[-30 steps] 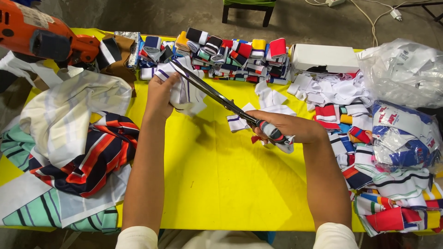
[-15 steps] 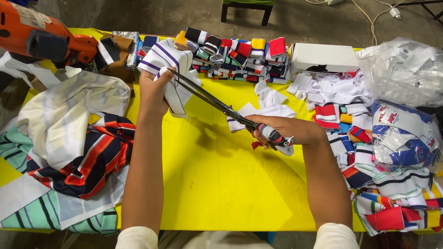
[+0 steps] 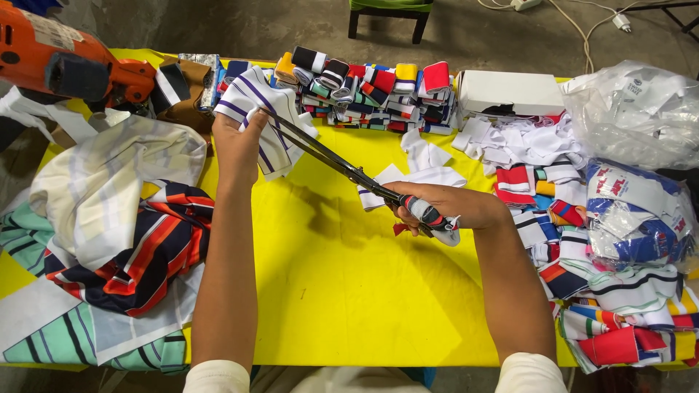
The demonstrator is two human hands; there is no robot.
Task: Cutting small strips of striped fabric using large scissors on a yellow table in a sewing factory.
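My left hand (image 3: pixel 239 143) holds up a folded piece of white fabric with purple stripes (image 3: pixel 256 109) at the back left of the yellow table (image 3: pixel 342 284). My right hand (image 3: pixel 445 206) grips the cloth-wrapped handles of long dark scissors (image 3: pixel 342 166). The blades reach left and up across the striped piece, closed or nearly closed on it. Loose white fabric strips (image 3: pixel 426 167) lie just behind my right hand.
A row of rolled coloured ribs (image 3: pixel 371 91) and a white box (image 3: pixel 510 91) line the back edge. Striped fabric heaps (image 3: pixel 116 233) fill the left side, cut pieces and plastic bags (image 3: pixel 633 116) the right. An orange machine (image 3: pixel 65 65) stands at the back left.
My left hand has lifted the striped piece up and spread it. The scissor blades have closed onto it, and my right hand has held its place.
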